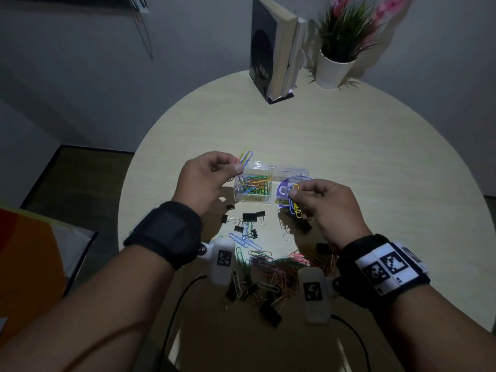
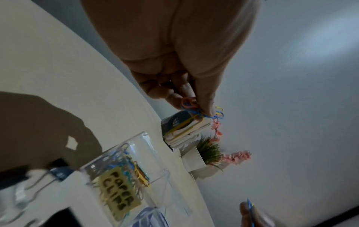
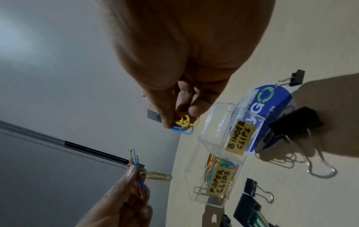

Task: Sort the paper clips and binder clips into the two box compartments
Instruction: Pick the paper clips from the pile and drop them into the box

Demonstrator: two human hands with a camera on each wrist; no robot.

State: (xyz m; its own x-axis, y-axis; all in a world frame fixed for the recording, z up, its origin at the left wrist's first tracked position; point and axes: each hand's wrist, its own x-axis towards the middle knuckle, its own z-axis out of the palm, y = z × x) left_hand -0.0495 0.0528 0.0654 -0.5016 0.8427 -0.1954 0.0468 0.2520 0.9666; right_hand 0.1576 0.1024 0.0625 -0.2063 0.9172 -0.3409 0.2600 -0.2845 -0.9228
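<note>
Nearest the person, a loose heap of coloured paper clips [image 1: 279, 267] lies on the round pale tabletop [image 1: 349, 146], mixed with several black binder clips [image 1: 249, 224] that spread from the near edge toward the box. 2 white tagged camera units hang under the wrists above this heap, each with a dark cable running back off the near edge.

Above the heap, the left hand [image 1: 206, 181] has its grip closed in a pinch on a small bunch of paper clips [image 1: 57, 157], blue, yellow and pink, held in the air just over the left end of the box. The right hand [image 1: 324, 205] likewise has its grip pinched shut on a few yellow and blue clips [image 1: 295, 208], which dangle in front of the right half of the box.

The clear plastic box [image 1: 268, 170] sits between the 2 hands, a little farther out. Its left compartment [image 3: 213, 181], labelled PAPER CLIPS, already holds a tangle of coloured clips. The right compartment [image 3: 223, 129], labelled BINDER CLIPS, shows no clips inside; a blue printed disc [image 3: 272, 101] lies under or behind it.

At the far rim of the tabletop stand upright books [image 1: 276, 47] in a black holder and, just right of them, a white pot [image 1: 332, 71] with green leaves and pink flowers.
</note>
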